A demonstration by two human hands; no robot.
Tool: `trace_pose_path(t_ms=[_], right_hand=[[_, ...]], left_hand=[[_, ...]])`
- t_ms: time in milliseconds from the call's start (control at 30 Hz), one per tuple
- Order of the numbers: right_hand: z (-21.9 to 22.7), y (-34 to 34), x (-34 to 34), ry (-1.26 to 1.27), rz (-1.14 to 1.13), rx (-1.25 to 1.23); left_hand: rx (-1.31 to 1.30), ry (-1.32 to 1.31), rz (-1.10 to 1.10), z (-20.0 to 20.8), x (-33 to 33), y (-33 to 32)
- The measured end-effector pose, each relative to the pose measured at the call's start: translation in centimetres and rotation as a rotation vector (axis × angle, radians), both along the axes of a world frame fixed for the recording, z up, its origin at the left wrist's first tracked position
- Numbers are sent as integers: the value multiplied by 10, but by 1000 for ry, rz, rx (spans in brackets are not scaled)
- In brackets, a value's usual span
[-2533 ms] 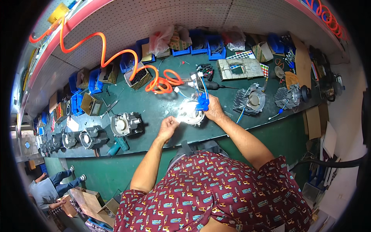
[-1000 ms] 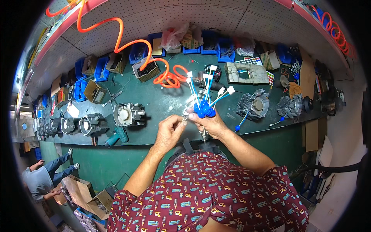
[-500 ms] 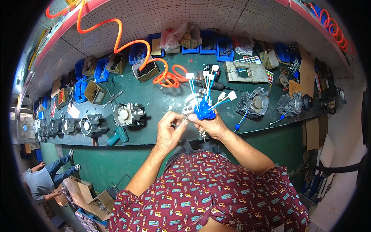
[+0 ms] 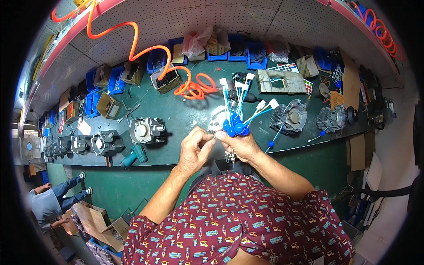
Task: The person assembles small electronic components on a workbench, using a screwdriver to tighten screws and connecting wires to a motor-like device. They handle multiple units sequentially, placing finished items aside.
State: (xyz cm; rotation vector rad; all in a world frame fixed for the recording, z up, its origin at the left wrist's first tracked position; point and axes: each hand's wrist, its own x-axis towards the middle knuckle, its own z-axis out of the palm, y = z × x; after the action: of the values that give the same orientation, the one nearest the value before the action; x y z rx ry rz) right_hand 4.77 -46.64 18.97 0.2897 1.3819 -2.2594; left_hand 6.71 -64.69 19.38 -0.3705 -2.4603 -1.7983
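Observation:
My right hand (image 4: 242, 146) is closed around a bunch of blue-capped wire leads (image 4: 236, 125). Their blue and white wires fan upward and end in white connectors (image 4: 250, 76). Below that hand, small metal ends (image 4: 230, 157) of the bunch hang near the bench edge. My left hand (image 4: 194, 148) pinches a small metal piece whose kind I cannot make out, right beside my right thumb. Both hands are held over the front edge of the green bench (image 4: 176, 152), fingertips almost touching.
Finned metal motor housings (image 4: 148, 130) stand in a row at left, and more (image 4: 291, 117) at right. A teal cordless driver (image 4: 134, 155) lies at the front edge. An orange coiled hose (image 4: 165, 66) hangs over the bench. Blue bins (image 4: 256, 57) line the back. Another person (image 4: 46, 203) is at far left.
The wire bunch has tilted slightly to the right, and the metal ends below my right hand have swung into fuller view. My left hand stays at nearly the same place.

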Motion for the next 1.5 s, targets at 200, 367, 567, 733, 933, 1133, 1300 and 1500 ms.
trace_pose_path(t_ms=[200,367,567,733,933,1133,1300,1500], right_hand=[[-3,1,-4,-5,41,27],[-9,5,-9,10,51,18],[-11,5,-10,28,51,29],[-11,6,-11,24,75,16],[-3,7,-14,18,125,147],[-41,32,-33,148,-167,423],[-75,63,-61,442,-292,783],[-96,48,-64,548,-123,985]], left_hand=[[33,-12,23,-7,1,0],[148,-251,-15,-23,3,-7],[293,-427,-27,-24,5,-10],[351,-476,-26,-27,4,-11],[354,-514,-7,-31,3,-13],[131,-437,187,-93,10,-36],[-76,-511,213,-139,18,-40],[-63,-480,221,-154,3,-24]])
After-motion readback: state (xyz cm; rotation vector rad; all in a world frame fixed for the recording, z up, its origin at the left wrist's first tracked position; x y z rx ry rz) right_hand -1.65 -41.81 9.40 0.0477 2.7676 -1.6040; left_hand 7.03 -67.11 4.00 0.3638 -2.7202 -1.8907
